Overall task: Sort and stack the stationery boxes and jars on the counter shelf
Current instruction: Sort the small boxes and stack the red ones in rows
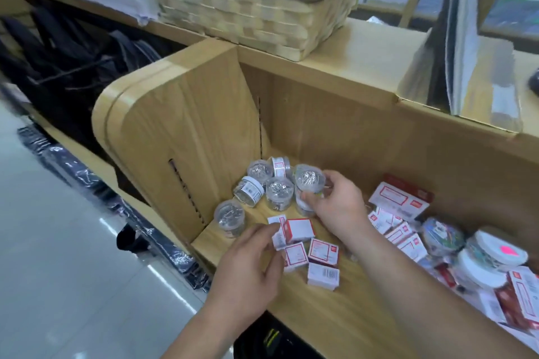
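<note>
Gripping a clear jar [309, 181] by its side, the right hand [335, 204] holds it at the edge of the jar cluster [264, 189] in the back left corner of the shelf [335, 323]. Whether it rests on a jar beneath cannot be told. The left hand [250, 268] pinches a small white box [278, 233] beside the loose red-and-white boxes [322, 251] near the shelf front. Judgement: the jar should be set down squarely, lid level, before release, since several neighbours lie tipped and could roll. The box should join its like, labels aligned. A mixed heap [443, 239] lies to the right. A woven basket [248, 17] stands on the table [364, 46] above.
</note>
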{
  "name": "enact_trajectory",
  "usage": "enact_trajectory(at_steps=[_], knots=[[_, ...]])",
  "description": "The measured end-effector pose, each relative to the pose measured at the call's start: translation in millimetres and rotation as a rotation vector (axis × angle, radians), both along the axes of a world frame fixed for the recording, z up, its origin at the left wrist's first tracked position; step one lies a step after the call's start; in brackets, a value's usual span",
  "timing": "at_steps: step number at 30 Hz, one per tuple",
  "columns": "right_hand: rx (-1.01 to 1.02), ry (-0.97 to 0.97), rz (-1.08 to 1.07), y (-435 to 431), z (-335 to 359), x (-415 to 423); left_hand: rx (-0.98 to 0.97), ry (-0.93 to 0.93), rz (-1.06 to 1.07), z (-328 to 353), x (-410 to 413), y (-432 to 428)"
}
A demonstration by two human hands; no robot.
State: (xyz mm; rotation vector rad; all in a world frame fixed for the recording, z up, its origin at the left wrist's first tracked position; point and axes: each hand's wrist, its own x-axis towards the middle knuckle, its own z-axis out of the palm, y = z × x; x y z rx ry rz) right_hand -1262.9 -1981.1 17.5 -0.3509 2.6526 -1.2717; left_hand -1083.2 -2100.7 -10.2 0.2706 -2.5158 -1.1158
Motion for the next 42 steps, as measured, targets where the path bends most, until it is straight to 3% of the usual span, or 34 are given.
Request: enact_trajectory(at_steps=[8,12,15,18,21,30,34,39,42], knots=[[-0.100,0.072,-0.094,87,28,40,0.038,0.033,-0.093,-6,-33,20],[0.065,0.202,-0.208,156,18,63,0.011,-0.011,-0.260,-11,-70,62],[0.179,0.228,-0.245,193,9,75,-0.130,-0.098,-0.288,-14,-97,93],[0.202,0.203,-0.270,213,0,84,-0.318,-0.111,-0.215,-11,-113,116],[0.170,0.227,-0.283,225,-5,88,-0.386,-0.158,-0.146,-11,-123,131],[-0.074,0.102,-0.247,226,1,81,-0.221,-0.004,-0.252,-14,-116,138],[-0.131,0.081,-0.317,240,2,83,-0.257,0.014,-0.271,-11,-111,138],[-0.016,0.210,-0.564,291,3,83,0.030,0.020,-0.243,6,-90,151],[-0.055,0.041,-0.550,304,-1,78,0.095,-0.034,-0.296,4,-79,170]])
